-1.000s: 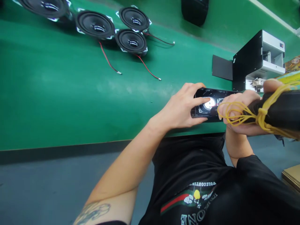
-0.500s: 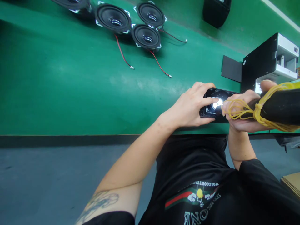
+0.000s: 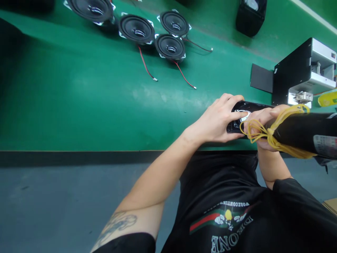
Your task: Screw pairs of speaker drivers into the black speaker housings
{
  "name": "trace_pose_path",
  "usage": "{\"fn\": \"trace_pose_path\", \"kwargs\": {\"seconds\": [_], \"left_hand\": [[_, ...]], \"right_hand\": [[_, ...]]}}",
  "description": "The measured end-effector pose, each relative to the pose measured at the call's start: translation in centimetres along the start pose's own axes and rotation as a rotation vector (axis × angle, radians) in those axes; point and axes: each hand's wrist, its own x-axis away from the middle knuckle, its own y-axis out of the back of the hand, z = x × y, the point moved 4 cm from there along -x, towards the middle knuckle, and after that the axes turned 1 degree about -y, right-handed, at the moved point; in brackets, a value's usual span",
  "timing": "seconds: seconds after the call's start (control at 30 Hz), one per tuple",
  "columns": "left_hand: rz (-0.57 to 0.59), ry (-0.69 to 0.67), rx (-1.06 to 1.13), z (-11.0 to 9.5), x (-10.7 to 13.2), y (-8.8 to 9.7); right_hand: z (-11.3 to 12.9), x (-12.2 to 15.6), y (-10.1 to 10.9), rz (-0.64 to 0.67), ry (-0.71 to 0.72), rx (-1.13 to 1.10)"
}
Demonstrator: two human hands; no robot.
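My left hand (image 3: 218,117) wraps around the left end of a black speaker enclosure (image 3: 259,106) near the table's front edge. Its thumb lies beside the round, shiny white-and-silver part set in the face. In my right hand (image 3: 259,117) is a thick black electric screwdriver (image 3: 297,131), bound with yellow rubber bands (image 3: 271,131). It points left over the enclosure. Its tip is hidden behind my fingers and the bands, so I cannot see what it touches. The enclosure's right part is covered by the hand and tool.
Several loose speaker drivers (image 3: 137,30) with red-and-black leads lie on the green table (image 3: 92,116). A black-and-silver machine (image 3: 293,68) stands at the right, a flat dark plate (image 3: 261,78) beside it. Farther back is a black box (image 3: 251,17). A yellow object (image 3: 328,99) sits at the right edge.
The electric screwdriver and my right hand have shifted left and slightly lower over the enclosure. My left hand keeps its hold. The whole view has shifted slightly.
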Motion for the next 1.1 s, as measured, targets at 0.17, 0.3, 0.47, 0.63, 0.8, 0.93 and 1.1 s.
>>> {"fn": "trace_pose_path", "kwargs": {"seconds": [0.17,0.3,0.47,0.63,0.8,0.93,1.1], "left_hand": [[0.014,0.003,0.006,-0.1,0.0,-0.1],[0.023,0.016,0.028,0.0,-0.1,-0.2],[0.064,0.078,0.08,0.0,0.1,-0.4],[0.111,0.106,0.031,-0.3,0.3,0.2],[0.13,0.129,0.06,-0.3,1.3,2.6],[-0.012,0.285,0.052,0.4,4.0,6.3],[-0.297,0.52,-0.034,3.6,3.8,10.0]], "right_hand": [[-1.1,0.3,0.1,-0.025,-0.038,0.077],[-1.6,0.9,0.7,-0.08,-0.085,0.108],[-1.9,0.4,-0.2,-0.164,-0.05,0.087],[1.9,-0.3,-1.3,-0.321,-0.008,0.099],[12.7,-0.2,4.2,-0.673,0.061,0.293],[16.6,2.2,11.8,-0.893,-0.043,0.5],[11.0,8.3,18.8,-1.167,-0.402,0.595]]}}
